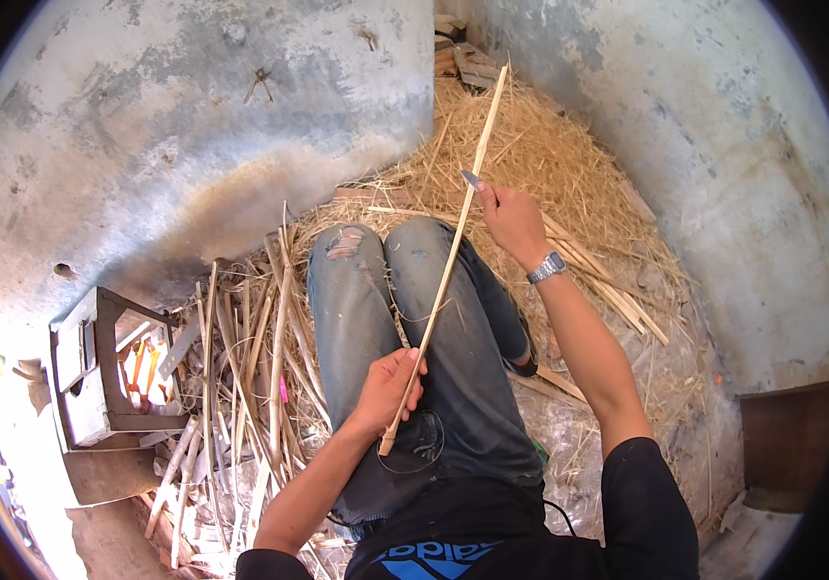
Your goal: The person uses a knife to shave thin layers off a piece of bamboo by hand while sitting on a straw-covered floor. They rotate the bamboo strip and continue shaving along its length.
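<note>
Left hand point(390, 385) clamped round the near end of the bamboo strip point(448, 261), running away over the knees; right hand point(511, 220) farther out, gripping knife point(472, 180) against it.

Long pale bamboo strip point(445, 271), thin, straight, slanting across lap; small knife blade point(471, 179) against its upper part.

A single head-worn fisheye view looks steeply down from close above the seated person's lap; forearms enter from the lower edge, walls curving along the upper frame.
</note>
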A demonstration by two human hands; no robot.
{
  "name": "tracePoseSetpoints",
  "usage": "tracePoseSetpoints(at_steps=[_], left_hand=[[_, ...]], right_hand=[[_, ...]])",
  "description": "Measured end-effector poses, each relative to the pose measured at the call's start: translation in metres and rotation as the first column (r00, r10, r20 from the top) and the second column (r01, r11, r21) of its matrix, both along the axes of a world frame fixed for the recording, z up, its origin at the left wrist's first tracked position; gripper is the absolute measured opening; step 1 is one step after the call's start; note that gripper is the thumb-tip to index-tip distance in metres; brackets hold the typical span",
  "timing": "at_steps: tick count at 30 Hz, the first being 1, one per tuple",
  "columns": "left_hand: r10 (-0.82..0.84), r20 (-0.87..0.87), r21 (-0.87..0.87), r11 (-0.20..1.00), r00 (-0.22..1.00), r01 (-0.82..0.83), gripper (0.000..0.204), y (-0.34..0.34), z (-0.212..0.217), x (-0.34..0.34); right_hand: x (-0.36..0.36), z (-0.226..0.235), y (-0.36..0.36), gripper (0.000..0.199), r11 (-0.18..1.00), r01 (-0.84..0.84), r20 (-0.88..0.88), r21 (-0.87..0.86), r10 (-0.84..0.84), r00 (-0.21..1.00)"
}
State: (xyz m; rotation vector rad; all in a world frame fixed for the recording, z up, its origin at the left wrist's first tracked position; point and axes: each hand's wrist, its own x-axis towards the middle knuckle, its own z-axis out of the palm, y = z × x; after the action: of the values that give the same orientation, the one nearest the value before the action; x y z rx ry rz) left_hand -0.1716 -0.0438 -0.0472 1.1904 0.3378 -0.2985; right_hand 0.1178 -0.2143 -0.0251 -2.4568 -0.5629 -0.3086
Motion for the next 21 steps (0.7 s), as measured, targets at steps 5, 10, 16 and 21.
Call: tracePoseSetpoints(at_steps=[5,10,16,21], left_hand=[[0.019,-0.033,0.155,0.988,0.999,-0.014,0.042,-0.005,0.018,0.001],[0.034,0.002,0.151,0.988,0.999,-0.034,0.043,-0.007,0.016,0.002],[0.034,0.066,0.100,0.994,0.997,-0.040,0.042,-0.011,0.011,0.003],[0.018,0.001,0.101,0.995,1.000,-0.018,0.043,-0.010,0.020,0.005]], right_hand=[[-0.033,0.008,0.011,0.051,0.992,-0.126,-0.068,-0.012,0.125,0.990],[-0.062,-0.002,-0.002,0.051,0.986,-0.164,-0.124,0.038,0.168,0.978],[-0.074,-0.013,-0.011,0.056,0.958,-0.183,-0.139,0.223,0.217,0.966],[-0.081,-0.013,-0.014,0.055,0.963,-0.193,-0.202,0.186,0.230,0.952]])
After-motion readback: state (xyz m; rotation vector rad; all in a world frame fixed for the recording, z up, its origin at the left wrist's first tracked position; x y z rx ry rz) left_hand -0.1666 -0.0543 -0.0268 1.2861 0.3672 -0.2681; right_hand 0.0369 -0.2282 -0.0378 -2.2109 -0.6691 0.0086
